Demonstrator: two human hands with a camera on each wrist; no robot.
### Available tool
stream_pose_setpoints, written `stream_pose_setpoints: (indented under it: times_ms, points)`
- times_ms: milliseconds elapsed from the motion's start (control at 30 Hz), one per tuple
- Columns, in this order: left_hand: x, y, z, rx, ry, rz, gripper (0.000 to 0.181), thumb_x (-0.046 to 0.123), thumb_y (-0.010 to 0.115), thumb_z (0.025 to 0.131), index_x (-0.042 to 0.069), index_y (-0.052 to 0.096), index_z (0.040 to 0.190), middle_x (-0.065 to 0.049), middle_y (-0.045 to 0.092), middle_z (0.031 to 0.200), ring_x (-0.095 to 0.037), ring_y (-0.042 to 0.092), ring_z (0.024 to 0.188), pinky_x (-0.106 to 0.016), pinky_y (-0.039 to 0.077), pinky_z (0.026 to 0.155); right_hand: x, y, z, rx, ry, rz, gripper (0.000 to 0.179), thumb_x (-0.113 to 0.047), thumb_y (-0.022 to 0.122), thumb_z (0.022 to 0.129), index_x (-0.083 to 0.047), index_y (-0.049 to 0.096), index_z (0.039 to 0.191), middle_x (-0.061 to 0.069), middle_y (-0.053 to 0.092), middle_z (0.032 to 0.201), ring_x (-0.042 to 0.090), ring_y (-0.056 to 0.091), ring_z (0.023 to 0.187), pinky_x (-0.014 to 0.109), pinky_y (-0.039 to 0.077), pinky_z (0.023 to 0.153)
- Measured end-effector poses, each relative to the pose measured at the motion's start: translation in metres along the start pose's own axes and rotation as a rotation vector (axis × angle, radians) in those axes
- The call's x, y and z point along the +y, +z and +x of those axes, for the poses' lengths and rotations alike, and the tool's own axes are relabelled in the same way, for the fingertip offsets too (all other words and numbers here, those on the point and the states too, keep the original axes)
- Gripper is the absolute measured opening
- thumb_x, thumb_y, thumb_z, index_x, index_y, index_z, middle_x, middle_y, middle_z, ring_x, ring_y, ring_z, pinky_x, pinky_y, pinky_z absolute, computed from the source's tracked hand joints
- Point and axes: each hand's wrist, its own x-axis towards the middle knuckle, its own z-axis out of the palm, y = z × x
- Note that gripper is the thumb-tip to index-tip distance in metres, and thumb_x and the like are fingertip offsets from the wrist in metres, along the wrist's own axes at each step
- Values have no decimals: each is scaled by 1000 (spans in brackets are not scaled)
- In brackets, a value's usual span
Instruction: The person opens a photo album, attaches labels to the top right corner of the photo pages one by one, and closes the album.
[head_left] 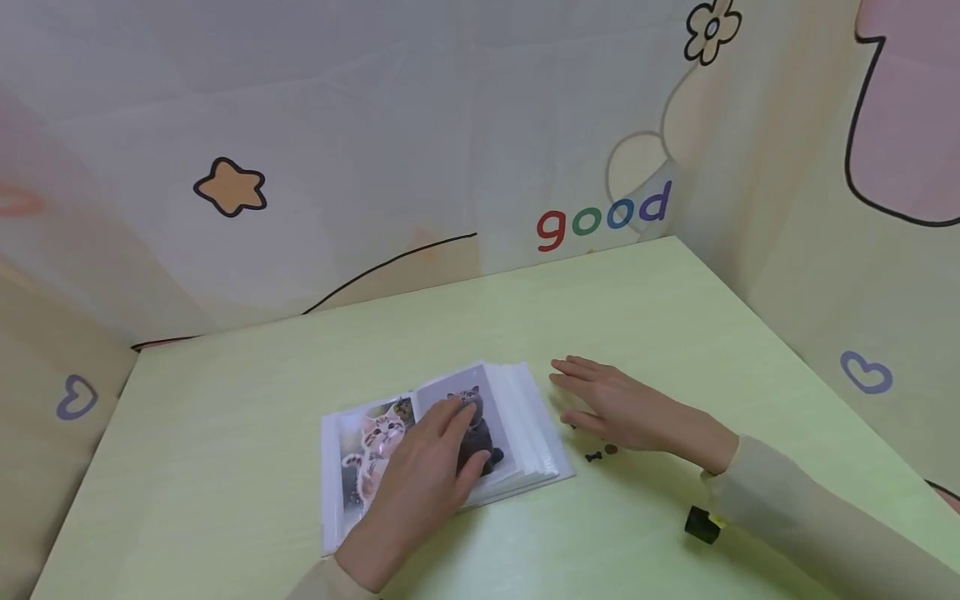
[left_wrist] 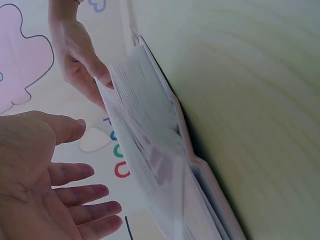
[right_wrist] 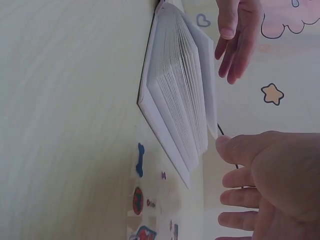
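Observation:
A photo album (head_left: 330,483) lies open on the pale green table, with a photo of a light kitten (head_left: 378,437) on its left page and a grey cat (head_left: 480,446) on its right. My left hand (head_left: 423,467) is over the album with relaxed, extended fingers, covering part of both photos. Just beyond the album's right edge is my right hand (head_left: 615,404), its fingers loosely extended and its thumb apart. The right wrist view shows a clear sticker sheet (right_wrist: 138,201) with bone-shaped and round designs on the table beside the album, below that hand.
Printed cloth walls (head_left: 375,125) stand behind and on both sides of the table (head_left: 210,433). A small black block (head_left: 702,525) shows by the right sleeve (head_left: 795,508). Thick white album pages (right_wrist: 175,90) stack at the right side.

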Motion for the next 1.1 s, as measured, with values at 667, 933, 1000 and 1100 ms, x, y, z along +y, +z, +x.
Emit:
stream_pose_setpoints:
  times_ms: [667,933,1000,1100]
  points:
    - [30,12,24,-21,83,7,56,29,75,96,-3,60,139,-24,57,144,-42,54,133,-50,44,111,18,-4,-38,112,-5,-11,40,-4,70,96,5,63,135,22,57,144,40,53,132,50,51,102]
    - [47,24,34,-60,116,81,52,29,74,96,-2,62,136,-21,60,141,-37,58,130,-46,48,107,30,-2,-51,164,-22,-14,36,4,74,90,7,68,126,16,67,126,34,62,116,44,56,93]
    - [52,27,36,-77,119,101,52,30,73,97,-2,62,136,-21,60,141,-35,58,130,-44,49,107,32,-1,-53,166,-21,-21,35,4,74,89,7,69,124,15,68,121,32,63,112,43,57,90]
    - [60,32,38,-81,126,128,52,32,73,96,0,63,136,-19,62,140,-34,59,129,-42,50,105,35,0,-56,168,-23,-40,33,2,77,88,6,72,121,11,70,113,26,63,102,38,58,83]
